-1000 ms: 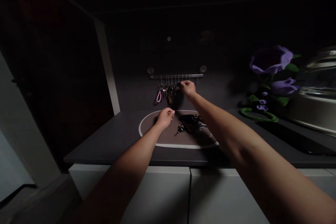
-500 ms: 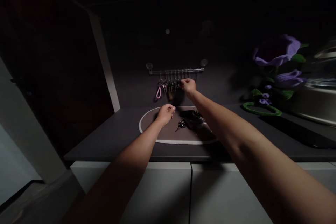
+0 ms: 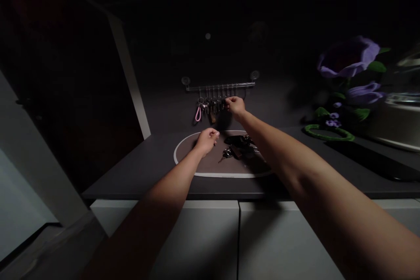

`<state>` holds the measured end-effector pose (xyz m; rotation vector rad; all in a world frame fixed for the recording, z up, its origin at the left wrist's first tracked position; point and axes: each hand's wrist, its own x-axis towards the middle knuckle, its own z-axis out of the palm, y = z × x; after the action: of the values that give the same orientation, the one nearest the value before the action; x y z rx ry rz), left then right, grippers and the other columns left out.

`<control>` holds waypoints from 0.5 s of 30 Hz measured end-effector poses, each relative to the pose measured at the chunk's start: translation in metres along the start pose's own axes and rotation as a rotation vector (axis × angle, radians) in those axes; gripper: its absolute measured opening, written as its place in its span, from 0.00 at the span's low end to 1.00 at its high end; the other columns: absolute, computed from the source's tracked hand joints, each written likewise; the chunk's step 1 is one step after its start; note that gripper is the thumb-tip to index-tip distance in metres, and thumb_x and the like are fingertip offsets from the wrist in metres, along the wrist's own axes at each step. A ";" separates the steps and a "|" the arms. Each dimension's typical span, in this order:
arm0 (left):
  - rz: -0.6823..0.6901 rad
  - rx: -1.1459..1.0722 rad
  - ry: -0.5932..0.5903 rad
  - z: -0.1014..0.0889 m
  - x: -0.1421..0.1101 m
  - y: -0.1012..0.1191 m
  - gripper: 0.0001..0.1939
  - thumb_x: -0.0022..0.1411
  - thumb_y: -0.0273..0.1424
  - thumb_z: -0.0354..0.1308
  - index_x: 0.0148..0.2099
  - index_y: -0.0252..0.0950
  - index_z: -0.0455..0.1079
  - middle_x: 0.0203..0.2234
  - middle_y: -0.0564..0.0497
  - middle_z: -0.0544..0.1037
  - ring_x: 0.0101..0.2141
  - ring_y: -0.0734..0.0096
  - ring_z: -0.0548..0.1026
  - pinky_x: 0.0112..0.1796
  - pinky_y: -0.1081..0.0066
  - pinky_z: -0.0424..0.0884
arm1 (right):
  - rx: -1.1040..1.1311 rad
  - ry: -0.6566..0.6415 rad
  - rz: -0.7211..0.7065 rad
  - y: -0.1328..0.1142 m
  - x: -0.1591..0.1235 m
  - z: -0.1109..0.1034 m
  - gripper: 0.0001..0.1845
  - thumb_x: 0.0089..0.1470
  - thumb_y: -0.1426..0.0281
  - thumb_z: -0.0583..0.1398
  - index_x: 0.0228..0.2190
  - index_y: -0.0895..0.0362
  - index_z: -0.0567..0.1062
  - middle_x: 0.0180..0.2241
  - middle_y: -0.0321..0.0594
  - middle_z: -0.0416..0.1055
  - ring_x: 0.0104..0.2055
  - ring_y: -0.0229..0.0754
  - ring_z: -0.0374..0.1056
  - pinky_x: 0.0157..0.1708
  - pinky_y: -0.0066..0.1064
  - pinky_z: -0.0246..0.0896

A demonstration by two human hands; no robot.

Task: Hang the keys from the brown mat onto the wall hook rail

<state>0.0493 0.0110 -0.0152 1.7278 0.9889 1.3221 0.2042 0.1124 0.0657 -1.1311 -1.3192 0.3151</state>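
We are holding our right hand [image 3: 235,106] beside hanging keys [image 3: 215,106], left hand [image 3: 206,141] above mat [image 3: 213,166]; cannot tell either grip.

Looks like a home, judging by the wall-mounted key rail [image 3: 220,86], ornamental purple flowers [image 3: 365,93] and white cabinet doors [image 3: 210,236] under the dark worktop [image 3: 141,166].

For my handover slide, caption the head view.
Right hand beside a row of hanging keys, left hand over an oval mat bearing more keys.
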 end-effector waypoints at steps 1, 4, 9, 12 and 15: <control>0.001 0.002 -0.001 0.000 0.000 0.000 0.03 0.53 0.27 0.53 0.28 0.33 0.64 0.19 0.56 0.68 0.17 0.81 0.64 0.23 0.77 0.60 | 0.009 0.005 0.018 0.000 0.000 0.000 0.12 0.47 0.64 0.57 0.29 0.60 0.72 0.23 0.36 0.69 0.23 0.32 0.63 0.27 0.25 0.62; 0.009 0.006 -0.013 0.000 0.001 -0.002 0.03 0.53 0.27 0.53 0.28 0.33 0.65 0.19 0.55 0.69 0.18 0.81 0.65 0.23 0.77 0.60 | 0.040 0.002 0.083 -0.003 0.001 -0.002 0.10 0.45 0.64 0.59 0.27 0.60 0.72 0.22 0.36 0.68 0.22 0.32 0.63 0.26 0.25 0.62; 0.014 -0.007 -0.031 0.000 0.000 -0.001 0.03 0.52 0.27 0.54 0.28 0.33 0.65 0.19 0.55 0.68 0.18 0.81 0.64 0.23 0.77 0.60 | 0.032 -0.014 0.115 -0.010 -0.001 -0.003 0.08 0.43 0.67 0.60 0.24 0.61 0.72 0.19 0.36 0.67 0.21 0.32 0.62 0.25 0.25 0.61; 0.015 -0.013 -0.050 -0.001 -0.001 0.000 0.03 0.52 0.27 0.54 0.28 0.32 0.66 0.19 0.55 0.68 0.18 0.81 0.64 0.23 0.77 0.60 | 0.021 -0.008 0.130 -0.016 -0.003 -0.004 0.07 0.42 0.69 0.60 0.23 0.61 0.72 0.18 0.36 0.66 0.21 0.32 0.61 0.25 0.25 0.60; 0.018 -0.019 -0.053 -0.001 -0.001 -0.001 0.03 0.51 0.28 0.55 0.29 0.32 0.66 0.19 0.55 0.68 0.19 0.81 0.65 0.23 0.77 0.60 | 0.016 -0.018 0.157 -0.024 -0.007 -0.008 0.04 0.43 0.72 0.59 0.23 0.62 0.72 0.18 0.36 0.65 0.20 0.32 0.61 0.24 0.25 0.59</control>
<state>0.0483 0.0106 -0.0165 1.7521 0.9300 1.2860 0.1994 0.0923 0.0823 -1.2237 -1.2435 0.4515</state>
